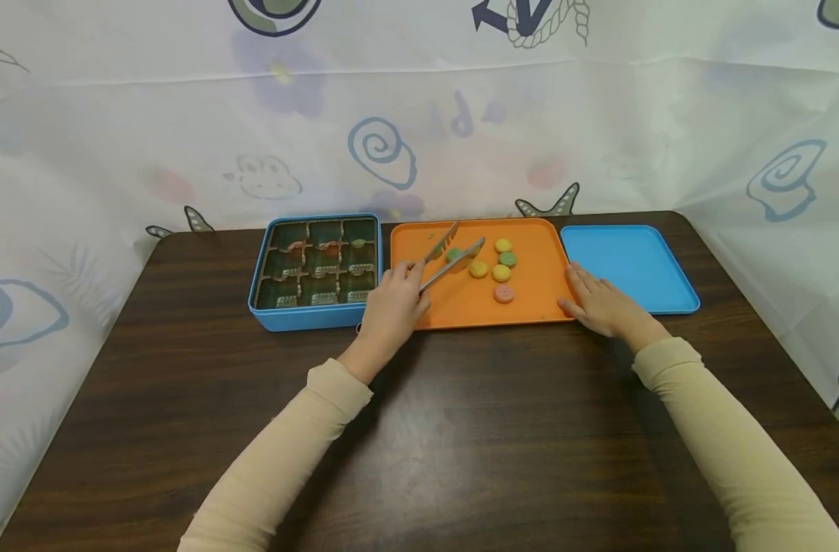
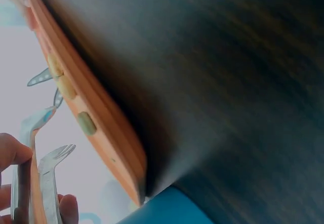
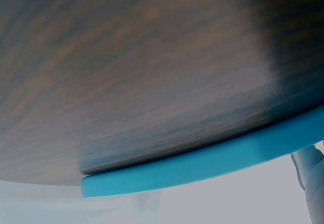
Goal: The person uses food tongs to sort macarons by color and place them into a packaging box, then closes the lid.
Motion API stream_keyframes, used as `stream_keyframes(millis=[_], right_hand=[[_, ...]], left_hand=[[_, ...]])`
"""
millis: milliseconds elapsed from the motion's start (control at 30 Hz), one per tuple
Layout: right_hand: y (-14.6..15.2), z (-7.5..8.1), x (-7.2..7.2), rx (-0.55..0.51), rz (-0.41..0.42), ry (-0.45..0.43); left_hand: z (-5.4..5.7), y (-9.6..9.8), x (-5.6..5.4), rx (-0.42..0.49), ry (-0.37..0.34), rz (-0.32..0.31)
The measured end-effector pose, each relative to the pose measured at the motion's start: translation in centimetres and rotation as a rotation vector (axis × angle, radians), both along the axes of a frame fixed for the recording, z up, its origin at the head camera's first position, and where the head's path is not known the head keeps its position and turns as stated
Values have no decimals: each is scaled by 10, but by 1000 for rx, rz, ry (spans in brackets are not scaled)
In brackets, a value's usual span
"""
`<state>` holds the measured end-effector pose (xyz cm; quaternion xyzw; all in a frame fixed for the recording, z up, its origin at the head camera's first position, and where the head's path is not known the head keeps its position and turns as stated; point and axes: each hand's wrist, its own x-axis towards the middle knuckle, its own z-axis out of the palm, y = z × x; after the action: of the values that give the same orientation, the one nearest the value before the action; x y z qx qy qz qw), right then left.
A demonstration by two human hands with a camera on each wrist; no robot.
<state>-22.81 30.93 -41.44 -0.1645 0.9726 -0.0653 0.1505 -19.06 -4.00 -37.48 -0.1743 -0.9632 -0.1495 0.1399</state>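
My left hand (image 1: 394, 300) grips a pair of metal tongs (image 1: 454, 264) over the left part of an orange tray (image 1: 537, 307). The tongs stand spread, their fork-like tips apart, with a green round piece (image 1: 452, 254) showing between the arms. Right of the tips lie several cookie-like rounds: a yellow one (image 1: 478, 269), a green one (image 1: 507, 259) and a pink one (image 1: 503, 294). In the left wrist view, fingers (image 2: 12, 150) hold the tongs' arms, above the tray's rim (image 2: 121, 143). My right hand (image 1: 602, 303) rests on the tray's right edge, fingers extended.
Left of the orange tray stands a blue box (image 1: 309, 320) with a dark compartmented insert; bits of red and green show in some compartments. A flat blue tray (image 1: 633, 268) lies at the right. Behind the dark wooden table (image 1: 488, 429) hangs a patterned cloth (image 1: 419, 100).
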Motion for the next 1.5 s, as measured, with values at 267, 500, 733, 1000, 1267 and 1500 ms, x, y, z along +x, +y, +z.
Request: stream_keyframes(millis=[267, 500, 733, 1000, 1267, 1500], right_hand=[[2, -2, 0, -14, 0, 9], [2, -2, 0, -9, -5, 9], [0, -1, 0, -4, -4, 7], [0, -1, 0, -6, 1, 7], [-2, 1, 0, -3, 1, 12], [-1, 1, 1, 0, 0, 7]], left_hand=[[-8, 4, -8, -8, -35, 35], [-11, 6, -14, 6, -60, 57], [-16, 5, -20, 6, -77, 69], [-17, 6, -21, -11, -76, 60], [-16, 5, -22, -20, -60, 43], [-16, 5, -21, -21, -43, 35]])
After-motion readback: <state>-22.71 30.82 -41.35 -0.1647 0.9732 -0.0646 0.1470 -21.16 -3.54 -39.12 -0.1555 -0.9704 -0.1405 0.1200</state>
